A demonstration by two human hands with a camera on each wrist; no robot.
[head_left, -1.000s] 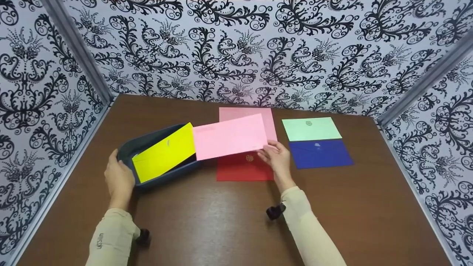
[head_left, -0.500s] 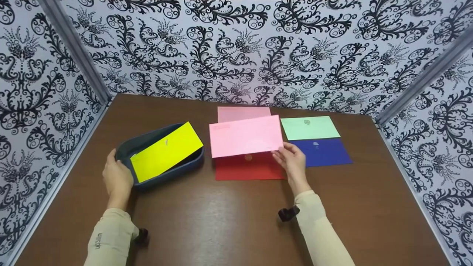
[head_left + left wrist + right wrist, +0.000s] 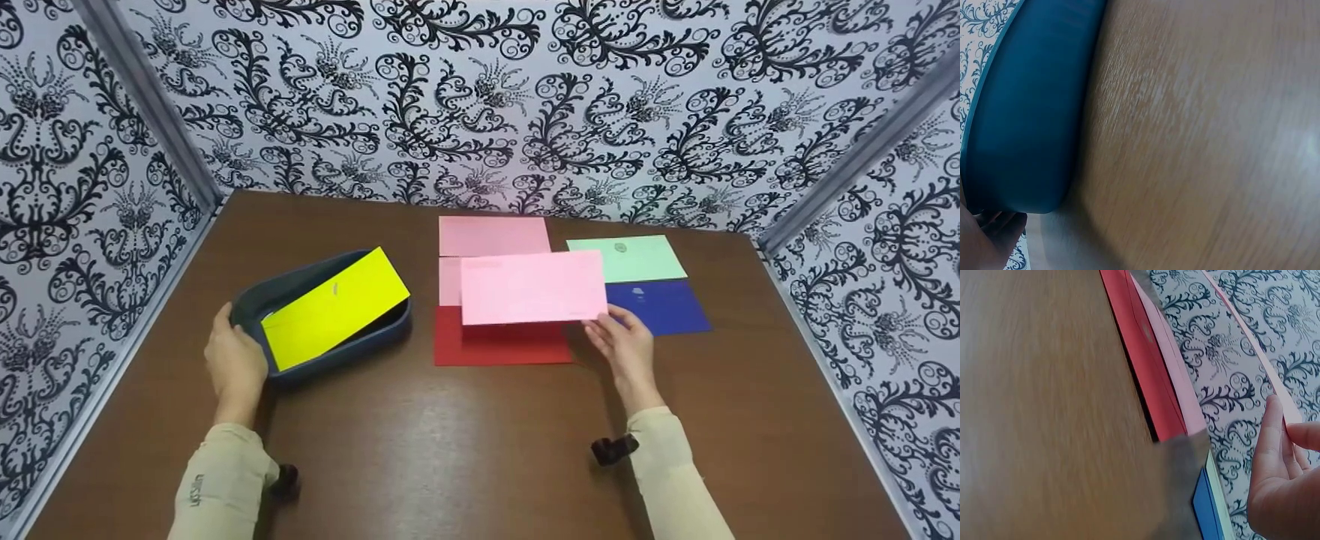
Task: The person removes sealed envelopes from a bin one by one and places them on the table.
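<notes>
A pink envelope [image 3: 532, 289] is held up above the table, its lower right corner pinched between thumb and fingers of my right hand [image 3: 622, 349]. The right wrist view shows that envelope [image 3: 1266, 363] edge-on, raised off the tabletop. Beneath it lie a red envelope [image 3: 502, 354] and another pink one [image 3: 491, 236], both partly covered in the head view. My left hand [image 3: 236, 364] grips the left end of a dark blue bin [image 3: 345, 364]. A yellow envelope [image 3: 337, 307] leans inside the bin, its upper right end over the rim.
Right of the stack, a mint green envelope [image 3: 634, 259] lies against a dark blue envelope [image 3: 660, 307]. The brown wooden table [image 3: 435, 450] is bounded by patterned walls [image 3: 480, 97] at the back and both sides.
My right hand has carried the pink envelope rightward, away from the bin, and it now hangs over the red and pink envelopes. My left hand keeps its place on the bin.
</notes>
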